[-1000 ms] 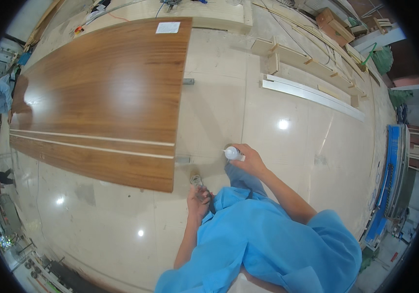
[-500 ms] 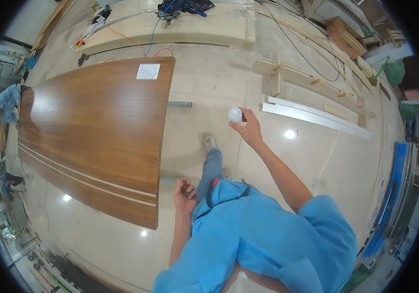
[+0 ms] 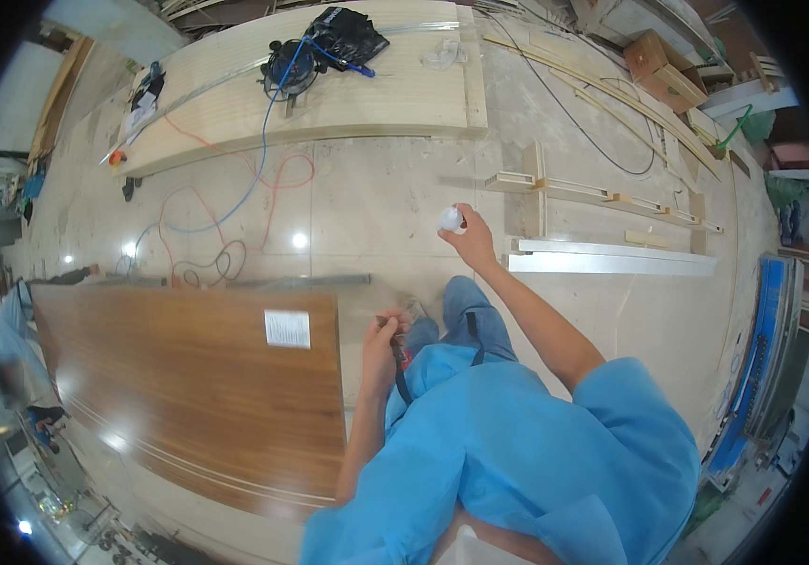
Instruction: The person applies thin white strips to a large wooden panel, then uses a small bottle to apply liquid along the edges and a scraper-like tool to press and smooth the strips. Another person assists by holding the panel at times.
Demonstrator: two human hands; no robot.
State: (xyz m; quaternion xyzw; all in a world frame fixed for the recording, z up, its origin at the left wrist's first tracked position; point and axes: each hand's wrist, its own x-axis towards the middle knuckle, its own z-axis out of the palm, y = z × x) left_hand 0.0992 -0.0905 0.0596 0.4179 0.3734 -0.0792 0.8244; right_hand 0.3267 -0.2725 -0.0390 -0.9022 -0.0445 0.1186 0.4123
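Note:
My right hand (image 3: 473, 243) is out in front, its thumb and fingers closed on a small white round object (image 3: 452, 218) whose kind I cannot make out. Low in front of my body, my left hand (image 3: 385, 341) has its fingers curled; a dark bit shows at them, too small to name. A black strap (image 3: 401, 377) hangs just below that hand. To my left lies a large brown wood-grain door panel (image 3: 197, 386) with pale lines along its near side. A white printed label (image 3: 288, 330) sits near its right end, the part closest to my left hand.
Ahead stands a long pale panel stack (image 3: 404, 99) bearing a black power tool (image 3: 289, 71) and a black bag (image 3: 348, 38). Blue and orange hoses (image 3: 263, 179) trail over the floor. Wooden frame pieces (image 3: 602, 196) and a white bar (image 3: 612, 260) lie right. Another person (image 3: 14, 330) is far left.
The door panel has shifted down in view, and more floor and hose show beyond it. My left hand has risen and moved right. My right hand keeps hold of the white object.

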